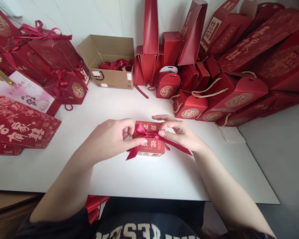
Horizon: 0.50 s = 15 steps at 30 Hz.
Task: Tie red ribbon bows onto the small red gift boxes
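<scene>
A small red gift box [151, 151] with white characters sits on the white table in front of me, tied with a dark red satin ribbon [149, 134] that forms a bow on top. My left hand [114, 134] is at the box's left side, fingers curled and thumb laid over the ribbon's left part. On the other side, my right hand [178, 131] pinches the right loop between thumb and forefinger, its other fingers loosely bent. One ribbon tail hangs at the front left; the other trails to the right. The fingertips partly cover the bow.
An open cardboard box [114, 78] holding red ribbons stands at the back. Finished red boxes with bows [72, 88] and a red printed bag [22, 126] are at the left. Red gift boxes with rope handles [246, 94] crowd the right, near a grey wall [279, 139].
</scene>
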Available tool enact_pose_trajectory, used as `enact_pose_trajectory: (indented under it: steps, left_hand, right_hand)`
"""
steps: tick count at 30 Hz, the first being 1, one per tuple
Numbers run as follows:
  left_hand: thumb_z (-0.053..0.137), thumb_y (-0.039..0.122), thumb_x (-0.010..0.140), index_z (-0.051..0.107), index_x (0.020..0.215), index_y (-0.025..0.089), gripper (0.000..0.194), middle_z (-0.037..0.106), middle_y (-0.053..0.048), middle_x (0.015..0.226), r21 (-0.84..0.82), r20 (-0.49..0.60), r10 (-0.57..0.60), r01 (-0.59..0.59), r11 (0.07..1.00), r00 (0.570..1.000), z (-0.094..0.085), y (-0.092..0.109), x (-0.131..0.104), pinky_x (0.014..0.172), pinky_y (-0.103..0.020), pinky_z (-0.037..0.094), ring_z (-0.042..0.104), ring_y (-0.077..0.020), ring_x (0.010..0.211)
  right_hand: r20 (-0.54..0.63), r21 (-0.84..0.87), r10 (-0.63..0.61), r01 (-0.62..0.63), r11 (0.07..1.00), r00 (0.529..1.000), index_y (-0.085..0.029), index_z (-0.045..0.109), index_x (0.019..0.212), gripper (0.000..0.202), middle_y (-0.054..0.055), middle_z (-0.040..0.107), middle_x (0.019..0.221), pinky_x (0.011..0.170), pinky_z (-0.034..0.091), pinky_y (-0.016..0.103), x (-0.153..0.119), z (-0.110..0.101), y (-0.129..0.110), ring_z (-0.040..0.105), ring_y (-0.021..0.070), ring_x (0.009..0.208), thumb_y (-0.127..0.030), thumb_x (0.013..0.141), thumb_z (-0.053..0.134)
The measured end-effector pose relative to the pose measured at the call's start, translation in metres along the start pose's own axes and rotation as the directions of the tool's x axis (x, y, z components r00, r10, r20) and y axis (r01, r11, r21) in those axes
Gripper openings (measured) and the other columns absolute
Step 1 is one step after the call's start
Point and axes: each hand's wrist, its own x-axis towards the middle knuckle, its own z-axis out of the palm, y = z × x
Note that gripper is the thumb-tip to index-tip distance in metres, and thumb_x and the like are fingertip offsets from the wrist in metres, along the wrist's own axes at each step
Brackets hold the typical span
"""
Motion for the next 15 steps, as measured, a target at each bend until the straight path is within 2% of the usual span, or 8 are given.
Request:
enact_pose_trajectory:
  steps: [3, 6, 9, 11, 15]
  left_hand:
    - [0.067, 0.060, 0.074, 0.052, 0.073, 0.022, 0.041, 0.054, 0.004, 0.059, 0.142, -0.179, 0.024, 0.002, 0.990, 0.983, 0.011, 0.017, -0.010, 0.050, -0.026, 0.027, 0.042, -0.0122, 0.049]
    - [0.061, 0.052, 0.082, 0.057, 0.079, 0.022, 0.030, 0.061, 0.000, 0.073, 0.252, -0.224, 0.089, -0.031, 0.967, 0.971, 0.021, 0.027, -0.016, 0.052, -0.027, 0.025, 0.047, -0.0135, 0.055]
    - [0.055, 0.038, 0.088, 0.062, 0.081, 0.023, 0.018, 0.064, 0.000, 0.079, 0.255, -0.207, 0.111, -0.056, 0.965, 0.972, 0.022, 0.028, -0.016, 0.053, -0.028, 0.027, 0.048, -0.0127, 0.056]
    - [0.055, 0.034, 0.087, 0.063, 0.078, 0.022, 0.016, 0.064, 0.001, 0.075, 0.158, -0.170, 0.078, -0.051, 0.986, 0.982, 0.018, 0.026, -0.013, 0.054, -0.027, 0.031, 0.049, -0.0121, 0.055]
    - [0.056, 0.037, 0.087, 0.059, 0.072, 0.021, 0.022, 0.056, 0.004, 0.054, -0.094, -0.004, -0.030, 0.029, 0.995, 1.000, 0.008, 0.020, -0.007, 0.049, -0.024, 0.034, 0.047, -0.0105, 0.046]
  right_hand:
    - [-0.021, -0.009, 0.003, -0.003, 1.000, 1.000, -0.024, 0.072, 0.084, 0.017, 0.006, 0.056, 0.139, 0.112, 0.036, 0.046, 0.000, 0.001, -0.002, 0.049, 0.0243, 0.132, -0.039, 0.089, 0.067]
    - [-0.034, -0.005, 0.001, -0.001, 1.000, 0.999, -0.024, 0.072, 0.083, 0.016, 0.006, 0.056, 0.137, 0.110, 0.038, 0.045, 0.000, 0.002, -0.002, 0.050, 0.0240, 0.131, -0.038, 0.089, 0.067]
    - [-0.043, 0.011, -0.014, 0.014, 1.000, 0.999, -0.023, 0.071, 0.082, 0.017, 0.006, 0.057, 0.135, 0.109, 0.038, 0.043, 0.000, 0.002, -0.001, 0.052, 0.0226, 0.129, -0.037, 0.090, 0.066]
    - [-0.052, 0.027, -0.025, 0.027, 0.999, 0.998, -0.023, 0.069, 0.080, 0.018, 0.006, 0.059, 0.133, 0.109, 0.038, 0.042, 0.001, 0.002, 0.000, 0.053, 0.0220, 0.127, -0.037, 0.091, 0.065]
    - [-0.050, 0.045, -0.020, 0.022, 0.999, 0.999, -0.021, 0.066, 0.078, 0.022, 0.006, 0.059, 0.132, 0.107, 0.040, 0.041, 0.001, 0.003, 0.002, 0.054, 0.0221, 0.125, -0.038, 0.093, 0.062]
